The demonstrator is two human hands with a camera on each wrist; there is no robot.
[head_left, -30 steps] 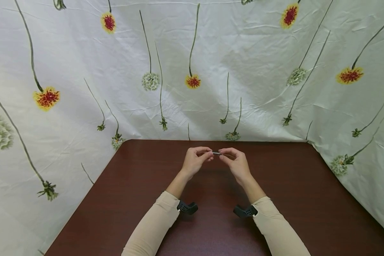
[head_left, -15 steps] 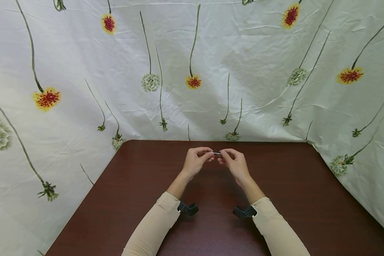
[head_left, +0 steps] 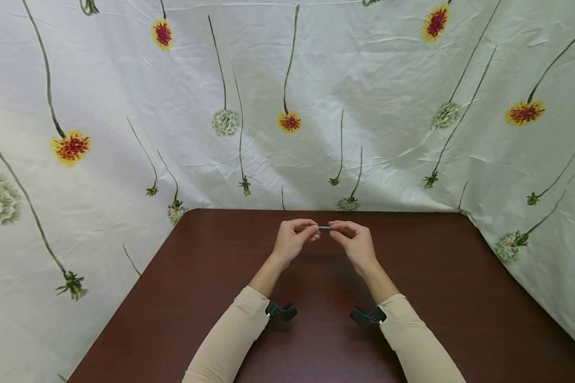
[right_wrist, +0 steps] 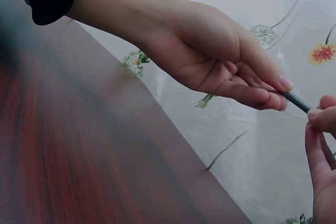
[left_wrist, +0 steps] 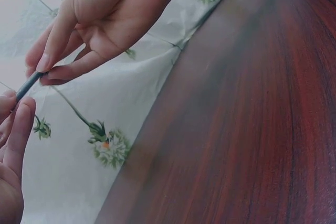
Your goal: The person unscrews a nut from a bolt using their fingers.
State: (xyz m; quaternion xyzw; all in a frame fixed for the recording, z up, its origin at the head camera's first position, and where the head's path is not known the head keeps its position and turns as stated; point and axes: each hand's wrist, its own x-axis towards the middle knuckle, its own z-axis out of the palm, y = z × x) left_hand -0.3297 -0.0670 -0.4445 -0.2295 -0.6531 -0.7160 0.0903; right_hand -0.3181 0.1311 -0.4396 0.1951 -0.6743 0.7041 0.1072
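A short, thin, dark grey rod [head_left: 323,227] is held level above the table, between my two hands. My left hand [head_left: 289,242] pinches its left end between thumb and fingers. At the other end, the thumb and fingertips of my right hand [head_left: 356,246] pinch it. Seen from the left wrist, the rod [left_wrist: 28,85] looks finely ridged, and its ends are hidden by the fingertips. The right wrist view has the rod [right_wrist: 297,102] spanning the gap from my left hand [right_wrist: 202,51] to my right hand [right_wrist: 326,182] at the frame's edge.
Under the hands lies a dark red-brown wooden table [head_left: 211,266]. A white cloth with printed flowers [head_left: 388,80] hangs behind it and along both sides. Black wrist straps [head_left: 281,311] sit at both sleeve cuffs.
My right hand's thumb and fingers have shifted their hold, closing in toward the left hand and then drawing slightly back right. More of the rod shows now. My left hand stays nearly still.
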